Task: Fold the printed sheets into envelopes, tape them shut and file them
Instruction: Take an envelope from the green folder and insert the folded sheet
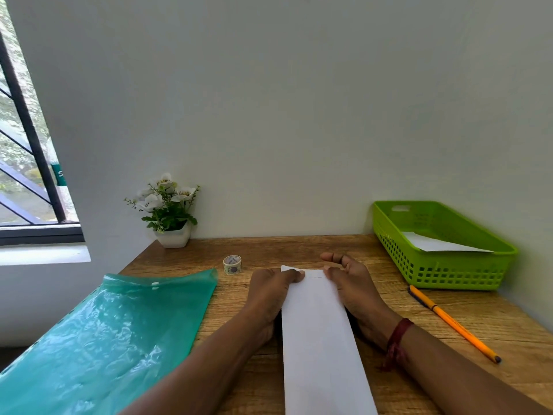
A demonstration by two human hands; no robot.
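A white sheet folded into a long narrow strip (320,339) lay on the wooden desk (299,247), running from the near edge, about the middle of it, away towards the wall. Both hands were at its far end. The left hand (269,292) pinched the strip's left edge, its thumb laid across the top of the paper and its fingers tucked out of sight. The right hand (353,289) held the right edge in the same way, thumb on the paper near the far corner, with the other fingers loosely bent just beyond the end. A red thread band (396,336) circled the right wrist.

A small roll of patterned tape (232,264) stood just left of the left hand, a little nearer the wall. A translucent teal plastic folder (113,333) lay over the desk's left edge. At the far right corner sat a green plastic basket (434,271) with a white folded paper (434,244) inside it. An orange pen (452,322) lay slantwise near the right edge, just in front of the basket. A white pot of artificial flowers (175,236) stood at the far left corner.
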